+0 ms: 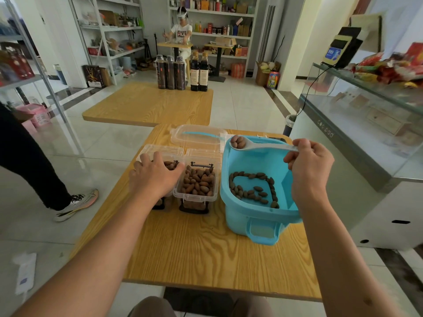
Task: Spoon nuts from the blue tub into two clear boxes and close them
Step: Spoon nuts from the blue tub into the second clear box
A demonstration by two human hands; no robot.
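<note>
The blue tub (251, 216) stands at the right of the wooden table (194, 248), a ring of brown nuts (251, 191) on its floor. My right hand (309, 170) grips the handle of a pale spoon (263, 146), whose bowl carries a few nuts above the tub's far left rim. Two clear boxes sit left of the tub, lids hinged open behind them. The right box (196, 186) is nearly full of nuts. My left hand (155, 177) rests spread over the left box (160, 154) and hides most of it.
A clear tub lid (196, 137) lies behind the boxes. A second table with dark bottles (180, 72) stands further back. A glass counter (366, 133) runs along the right. A person's leg and shoe (75, 204) are at the left, another person sits at the back.
</note>
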